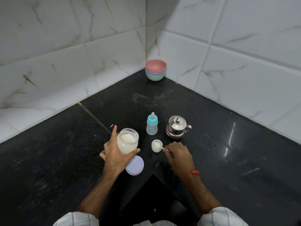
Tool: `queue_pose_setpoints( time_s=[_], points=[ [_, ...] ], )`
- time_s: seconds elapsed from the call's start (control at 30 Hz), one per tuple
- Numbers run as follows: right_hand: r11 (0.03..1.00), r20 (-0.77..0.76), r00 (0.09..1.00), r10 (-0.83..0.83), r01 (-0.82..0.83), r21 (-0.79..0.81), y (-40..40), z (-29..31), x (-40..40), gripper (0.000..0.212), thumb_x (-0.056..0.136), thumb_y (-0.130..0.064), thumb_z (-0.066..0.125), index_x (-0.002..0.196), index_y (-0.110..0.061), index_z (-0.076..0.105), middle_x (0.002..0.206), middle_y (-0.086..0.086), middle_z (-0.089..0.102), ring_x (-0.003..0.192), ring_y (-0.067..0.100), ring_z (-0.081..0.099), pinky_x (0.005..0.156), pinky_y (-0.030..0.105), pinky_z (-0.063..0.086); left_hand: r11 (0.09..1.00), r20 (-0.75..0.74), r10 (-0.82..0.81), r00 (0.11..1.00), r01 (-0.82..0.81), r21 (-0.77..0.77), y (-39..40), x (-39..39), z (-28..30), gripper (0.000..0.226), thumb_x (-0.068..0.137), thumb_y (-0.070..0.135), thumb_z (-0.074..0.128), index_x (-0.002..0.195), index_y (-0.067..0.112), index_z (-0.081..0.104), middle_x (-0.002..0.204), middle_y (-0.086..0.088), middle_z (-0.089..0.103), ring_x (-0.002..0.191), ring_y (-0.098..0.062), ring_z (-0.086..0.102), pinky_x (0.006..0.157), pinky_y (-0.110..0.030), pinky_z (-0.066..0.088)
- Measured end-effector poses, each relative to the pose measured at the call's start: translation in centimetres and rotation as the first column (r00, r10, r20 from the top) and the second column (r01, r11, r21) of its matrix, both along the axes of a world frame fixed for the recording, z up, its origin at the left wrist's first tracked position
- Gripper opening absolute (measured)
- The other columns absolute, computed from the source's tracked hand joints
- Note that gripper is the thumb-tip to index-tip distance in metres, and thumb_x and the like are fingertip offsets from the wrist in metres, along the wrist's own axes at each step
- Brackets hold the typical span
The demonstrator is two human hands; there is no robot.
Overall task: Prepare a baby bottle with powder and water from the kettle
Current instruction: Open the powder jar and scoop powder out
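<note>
An open clear jar of white powder (pixel 127 141) stands on the black counter (pixel 65 160), and my left hand (pixel 114 154) grips it from the left side. My right hand (pixel 177 154) holds a small white spoon (pixel 163 148) whose bowl rests in a small clear cup (pixel 156 145) holding some white powder. Just behind the cup stands the baby bottle (pixel 152 124), upright, with its blue collar and nipple on. To its right sits the small steel kettle (pixel 177 128), lid on. The jar's lilac lid (pixel 135 165) lies flat near my left wrist.
A stack of coloured bowls (pixel 155 70) sits in the far corner where the two tiled walls meet. White powder traces dust the counter behind the bottle. The counter's inner corner edge (pixel 153 175) is right in front of me.
</note>
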State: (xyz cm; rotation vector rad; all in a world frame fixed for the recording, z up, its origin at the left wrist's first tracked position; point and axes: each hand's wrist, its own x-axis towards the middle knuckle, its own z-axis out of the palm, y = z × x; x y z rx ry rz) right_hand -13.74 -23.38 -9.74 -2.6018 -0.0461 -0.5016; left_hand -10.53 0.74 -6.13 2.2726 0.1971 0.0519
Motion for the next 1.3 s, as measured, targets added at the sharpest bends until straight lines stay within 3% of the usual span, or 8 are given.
queue_pose_setpoints(
  time_s=[0.13,0.27,0.37,0.7,0.9,1.0,1.1,1.3],
  points=[
    [0.947,-0.109,0.992,-0.065,0.096,0.307,0.1,0.6,0.4,0.005,0.089,-0.02,0.079,0.086,-0.021,0.077,0.081,-0.009,0.071,0.076,0.01,0.064,0.073,0.025,0.052,1.0,0.017,-0.017,1.0,0.017,-0.003,-0.1,0.0,-0.1,0.135,0.059,0.051,0.094,0.16,0.042,0.005,0.15,0.017,0.047,0.145,-0.022,0.031,0.117,-0.052,0.018],
    [0.584,-0.301,0.951,-0.069,0.283,0.761,1.3,2.2,1.1,0.001,0.087,-0.016,0.081,0.087,-0.017,0.08,0.076,-0.008,0.077,0.068,-0.001,0.068,0.072,0.021,0.054,1.0,0.024,-0.012,1.0,0.012,0.002,-0.2,0.0,-0.2,0.134,0.06,0.049,0.095,0.16,0.041,0.006,0.151,0.016,0.046,0.145,-0.023,0.031,0.117,-0.053,0.018],
    [0.397,-0.35,0.937,0.002,0.32,0.86,2.9,3.6,1.8,0.006,0.089,-0.015,0.079,0.092,-0.01,0.08,0.061,-0.013,0.07,0.052,-0.004,0.058,0.058,0.014,0.044,1.0,0.014,-0.019,1.0,0.019,0.0,-0.2,0.1,-0.4,0.135,0.06,0.048,0.095,0.161,0.04,0.005,0.151,0.016,0.047,0.144,-0.023,0.032,0.116,-0.054,0.017],
    [0.425,-0.342,0.938,0.051,0.29,0.858,7.3,5.1,4.1,0.017,0.09,-0.02,0.078,0.073,-0.02,0.075,0.056,-0.009,0.064,0.047,-0.003,0.052,0.06,0.019,0.042,0.999,0.032,-0.039,0.999,0.039,-0.008,0.1,0.4,-1.4,0.14,0.057,0.047,0.096,0.16,0.04,0.003,0.147,0.021,0.049,0.14,-0.023,0.039,0.115,-0.051,0.022],
    [0.513,-0.355,0.927,0.123,0.247,0.822,7.9,4.6,4.0,0.01,0.09,-0.02,0.078,0.081,-0.015,0.078,0.058,-0.01,0.065,0.053,-0.003,0.055,0.06,0.017,0.045,0.999,0.017,-0.037,0.999,0.038,-0.036,0.4,1.1,-1.8,0.14,0.056,0.048,0.096,0.161,0.039,0.002,0.147,0.021,0.049,0.14,-0.023,0.039,0.114,-0.048,0.022],
    [0.645,-0.401,0.899,0.178,0.201,0.737,8.0,4.5,4.3,0.009,0.089,-0.022,0.078,0.09,-0.013,0.08,0.071,-0.008,0.072,0.068,0.003,0.064,0.073,0.023,0.053,0.997,0.016,-0.055,0.998,0.055,-0.047,0.5,1.6,-2.1,0.141,0.056,0.047,0.096,0.16,0.041,0.001,0.148,0.017,0.05,0.14,-0.022,0.041,0.116,-0.05,0.022],
    [0.746,-0.441,0.879,0.181,0.17,0.644,8.2,5.0,5.2,0.014,0.088,-0.027,0.08,0.091,-0.015,0.074,0.075,-0.003,0.071,0.066,0.005,0.065,0.069,0.022,0.052,0.995,0.017,-0.095,0.995,0.096,-0.038,0.5,2.2,-2.4,0.14,0.056,0.048,0.096,0.159,0.042,0.001,0.148,0.013,0.051,0.14,-0.02,0.043,0.117,-0.049,0.021],
    [0.717,-0.419,0.886,0.198,0.161,0.679,7.2,5.2,6.6,0.034,0.086,-0.037,0.081,0.11,-0.026,0.058,0.07,0.003,0.069,0.054,0.003,0.063,0.065,0.018,0.05,0.986,0.052,-0.1,0.994,0.106,-0.131,0.2,3.2,-2.8,0.135,0.059,0.043,0.097,0.16,0.035,0.01,0.144,0.018,0.052,0.141,-0.013,0.044,0.119,-0.048,0.022]
  ],
)
